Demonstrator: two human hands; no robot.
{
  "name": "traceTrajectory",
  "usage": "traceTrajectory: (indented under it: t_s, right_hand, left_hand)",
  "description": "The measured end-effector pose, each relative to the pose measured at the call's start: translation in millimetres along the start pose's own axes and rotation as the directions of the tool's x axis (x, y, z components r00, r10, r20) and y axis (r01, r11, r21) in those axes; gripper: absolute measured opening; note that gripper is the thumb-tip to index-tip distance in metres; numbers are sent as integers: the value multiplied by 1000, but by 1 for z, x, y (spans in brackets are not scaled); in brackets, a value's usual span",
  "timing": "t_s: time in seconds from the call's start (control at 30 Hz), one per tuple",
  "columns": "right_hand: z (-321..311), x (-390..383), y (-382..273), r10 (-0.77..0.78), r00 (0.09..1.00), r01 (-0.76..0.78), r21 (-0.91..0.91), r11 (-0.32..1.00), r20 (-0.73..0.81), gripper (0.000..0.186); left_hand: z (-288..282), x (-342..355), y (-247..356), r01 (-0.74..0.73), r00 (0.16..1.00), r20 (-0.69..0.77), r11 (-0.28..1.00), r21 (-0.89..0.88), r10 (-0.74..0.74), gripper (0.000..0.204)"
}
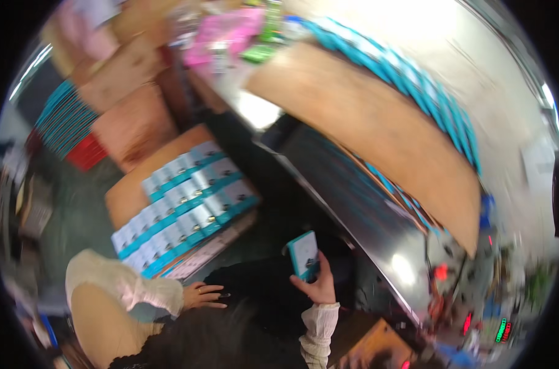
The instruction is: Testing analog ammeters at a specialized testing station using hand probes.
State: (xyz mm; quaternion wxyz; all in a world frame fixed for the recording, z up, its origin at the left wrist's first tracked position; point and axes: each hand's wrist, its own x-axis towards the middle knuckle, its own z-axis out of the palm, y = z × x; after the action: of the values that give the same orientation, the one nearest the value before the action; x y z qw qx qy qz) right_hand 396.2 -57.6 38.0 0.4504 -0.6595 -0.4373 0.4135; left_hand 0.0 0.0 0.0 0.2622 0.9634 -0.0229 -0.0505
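In my right hand (318, 283), near the lower middle, I hold a small teal-edged block (300, 251) with a white face and a small dark fitting on it. My left hand (202, 296) lies with fingers apart on dark cloth over my lap, to the left of that block. Above my left hand, several rows of similar white-topped teal pieces (169, 234) with small metallic fittings stand on a cardboard-coloured board (122, 200). The picture is somewhat blurred, so the fittings' details are unclear.
A metal-topped bench (371, 246) runs along the right, bearing a long brown board (365, 129) and teal strips (402, 80). Pink bags (221, 34) sit at the top. Brown cartons (132, 123) and a red crate (86, 154) with stacked teal pieces (67, 117) stand at upper left.
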Motion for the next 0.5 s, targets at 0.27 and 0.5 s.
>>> traceTrajectory:
  t_s: [0.27,0.5]
  right_hand:
    - [-54,-107,-42,-83,847,51,-77,996,-525,103]
    - [-54,-67,-83,-84,442,-141,-162,977,-893,109]
  left_hand:
    - [-174,202,-32,96,954,295,884,-458,49,45]
    - [-198,341,54,-49,982,-143,559,-828,-127,34]
